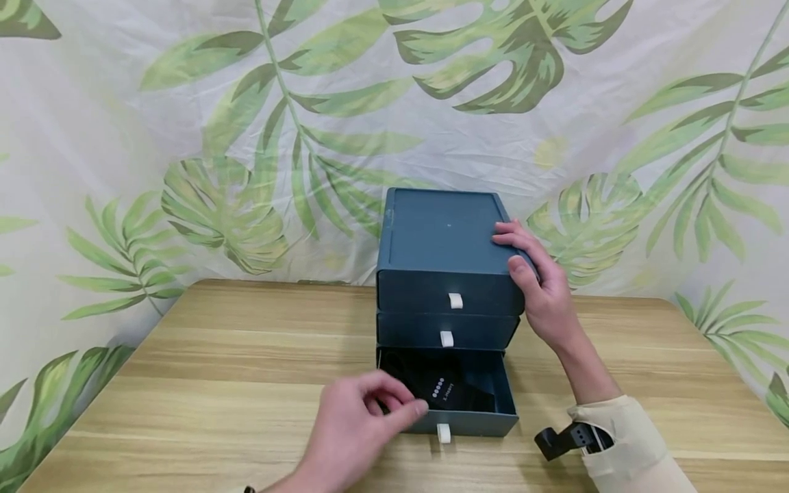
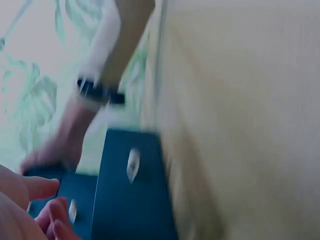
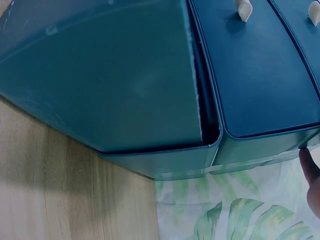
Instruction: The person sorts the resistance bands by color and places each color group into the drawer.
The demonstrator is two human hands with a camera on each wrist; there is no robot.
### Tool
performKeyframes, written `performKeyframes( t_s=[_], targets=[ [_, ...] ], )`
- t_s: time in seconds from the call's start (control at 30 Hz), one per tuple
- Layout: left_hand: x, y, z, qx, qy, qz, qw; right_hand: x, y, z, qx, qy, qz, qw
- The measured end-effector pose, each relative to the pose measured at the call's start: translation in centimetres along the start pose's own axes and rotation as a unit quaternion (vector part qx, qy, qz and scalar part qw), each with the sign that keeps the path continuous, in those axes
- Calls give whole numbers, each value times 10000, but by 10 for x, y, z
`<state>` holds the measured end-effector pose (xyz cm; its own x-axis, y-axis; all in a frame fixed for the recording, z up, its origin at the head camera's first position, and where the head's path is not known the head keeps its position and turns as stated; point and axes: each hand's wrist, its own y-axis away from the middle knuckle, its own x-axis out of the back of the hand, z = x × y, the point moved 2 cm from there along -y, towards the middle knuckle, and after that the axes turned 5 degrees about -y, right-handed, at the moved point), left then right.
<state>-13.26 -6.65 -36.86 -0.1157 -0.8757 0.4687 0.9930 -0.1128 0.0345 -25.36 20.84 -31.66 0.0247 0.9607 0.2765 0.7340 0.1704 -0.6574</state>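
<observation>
A blue drawer unit (image 1: pixel 446 229) stands on the table, its bottom drawer (image 1: pixel 468 423) pulled out. Inside that drawer lies a black fabric band (image 1: pixel 453 394) printed with white dots and what looks like "X-Heavy". My left hand (image 1: pixel 364 418) hovers at the drawer's front left, fingers bent and thumb apart from them. In the left wrist view, nothing shows between the thumb and fingers (image 2: pixel 55 215). My right hand (image 1: pixel 545 294) rests on the unit's upper right edge, fingers lying over the top. One of its fingers (image 3: pixel 310 167) touches the side in the right wrist view.
The two upper drawers (image 1: pixel 413 291) are closed, each with a white pull tab (image 1: pixel 455 301). Wooden tabletop (image 1: pixel 246 370) extends to both sides of the unit. A leaf-patterned cloth (image 1: pixel 345 123) hangs behind. A black wrist camera mount (image 1: pixel 564 439) sits on the right sleeve.
</observation>
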Motion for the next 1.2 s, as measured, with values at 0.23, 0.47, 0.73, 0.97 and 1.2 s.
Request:
performKeyframes(
  t_s=[0.23, 0.47, 0.73, 0.97, 1.2],
  targets=[
    [-33, 12, -21, 1521, 905, -1258, 9761, 0, 1, -1, -13, 58, 1, 10000],
    [-55, 6, -29, 1926, 1001, -1084, 9701, -1, 2, -2, -11, 17, 39, 10000],
    [-60, 0, -25, 1767, 1074, -967, 9736, -1, 0, -3, 93, -24, 49, 9999],
    [-57, -13, -22, 1404, 1041, -866, 9808, -1, 0, -1, 89, 9, 37, 10000],
    [-55, -29, -20, 1078, 1066, -631, 9864, 0, 0, -2, 174, 45, 27, 9998]
  ],
)
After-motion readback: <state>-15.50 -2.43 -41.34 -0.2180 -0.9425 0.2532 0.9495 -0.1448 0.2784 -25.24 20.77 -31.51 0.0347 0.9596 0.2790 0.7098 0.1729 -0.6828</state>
